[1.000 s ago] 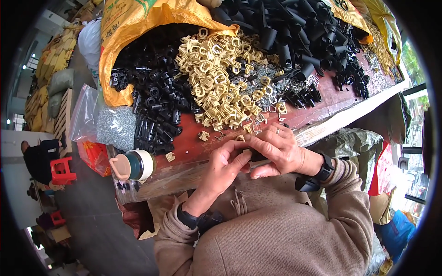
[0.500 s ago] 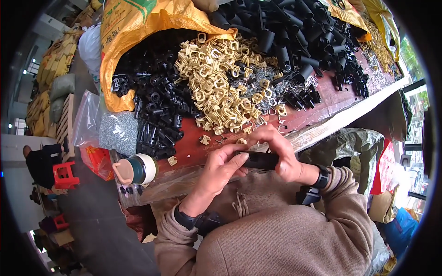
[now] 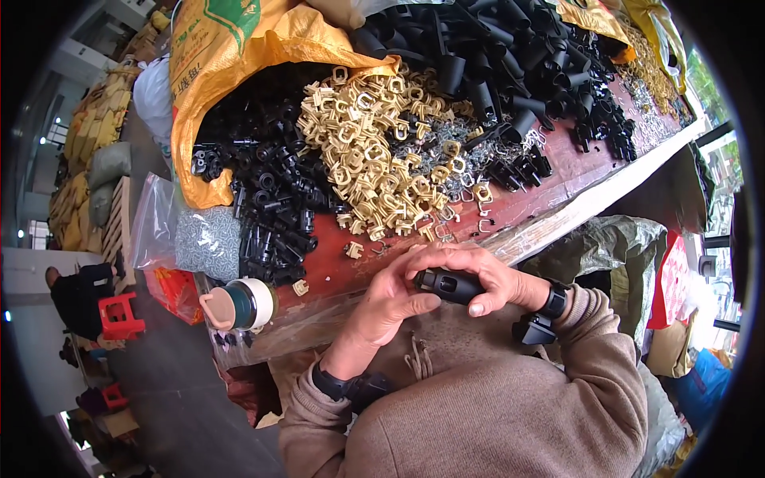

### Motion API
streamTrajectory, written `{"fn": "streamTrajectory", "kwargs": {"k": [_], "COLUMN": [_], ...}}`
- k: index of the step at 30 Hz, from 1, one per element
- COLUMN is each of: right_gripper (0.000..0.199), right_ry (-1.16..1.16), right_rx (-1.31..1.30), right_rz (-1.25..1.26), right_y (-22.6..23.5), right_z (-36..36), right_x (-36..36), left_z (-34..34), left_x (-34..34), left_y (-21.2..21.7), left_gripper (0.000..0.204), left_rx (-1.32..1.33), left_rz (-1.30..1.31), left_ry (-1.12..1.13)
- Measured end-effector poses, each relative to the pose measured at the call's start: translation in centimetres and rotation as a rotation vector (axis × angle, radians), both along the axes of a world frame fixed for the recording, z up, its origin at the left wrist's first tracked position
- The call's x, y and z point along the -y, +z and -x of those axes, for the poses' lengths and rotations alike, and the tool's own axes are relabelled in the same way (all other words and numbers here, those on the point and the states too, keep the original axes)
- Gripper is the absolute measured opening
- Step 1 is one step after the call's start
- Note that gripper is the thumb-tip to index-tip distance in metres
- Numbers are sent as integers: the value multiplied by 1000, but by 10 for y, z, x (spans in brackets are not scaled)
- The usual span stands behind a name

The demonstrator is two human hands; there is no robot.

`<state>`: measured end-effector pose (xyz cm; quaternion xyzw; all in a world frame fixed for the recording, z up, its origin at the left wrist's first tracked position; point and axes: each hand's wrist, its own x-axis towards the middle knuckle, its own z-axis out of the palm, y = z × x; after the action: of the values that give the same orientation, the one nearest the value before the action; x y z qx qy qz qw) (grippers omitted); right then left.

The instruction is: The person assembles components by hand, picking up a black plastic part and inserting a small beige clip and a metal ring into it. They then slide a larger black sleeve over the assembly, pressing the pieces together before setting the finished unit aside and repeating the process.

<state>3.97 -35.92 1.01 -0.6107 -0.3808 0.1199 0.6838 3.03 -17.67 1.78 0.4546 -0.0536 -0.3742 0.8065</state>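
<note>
Over the near edge of the table, a black cylindrical plastic part with a slot in its side lies almost level, its narrower end pointing left. My right hand is closed round it, fingers over the top and thumb underneath. My left hand is cupped at the narrower end, thumb stretched below and fingers apart from it; its fingertips are partly hidden behind my right fingers. Just beyond both hands is a heap of beige plastic clips, with small metal hooks at its near edge.
Small black fittings spill from an orange woven sack. Black tubular parts are piled at the back right. A clear bag of screws and a flask stand at the left. A person is near a red stool.
The black part has tilted, showing its slot and narrower end. My left thumb and fingers have loosened from its end, and my right fingers have come down over it.
</note>
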Motion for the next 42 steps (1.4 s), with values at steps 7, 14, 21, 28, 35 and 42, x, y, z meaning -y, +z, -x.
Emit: {"fn": "streamTrajectory", "kwargs": {"k": [7,14,21,28,35,42], "right_gripper": [54,60,52,28,11,11], "right_ry": [-199,-55,-261,-651,-607,-319], "right_rx": [-265,-344,-133,-124,535,833], "right_rz": [-96,139,947,1705,1095,782], "right_y": [-6,10,65,56,40,4], "right_z": [9,6,67,133,37,-18], "right_x": [6,23,162,197,93,-12], "left_z": [1,-1,-19,-36,-35,-20], "left_x": [1,12,-54,-62,-71,-69], "left_y": [-1,-3,-1,-9,-11,-6], "left_gripper": [72,60,42,36,27,14], "left_rx": [-232,-181,1043,1203,1177,480], "left_rz": [89,-66,-1209,-1663,-1584,-638], "left_ry": [77,253,373,324,262,573]}}
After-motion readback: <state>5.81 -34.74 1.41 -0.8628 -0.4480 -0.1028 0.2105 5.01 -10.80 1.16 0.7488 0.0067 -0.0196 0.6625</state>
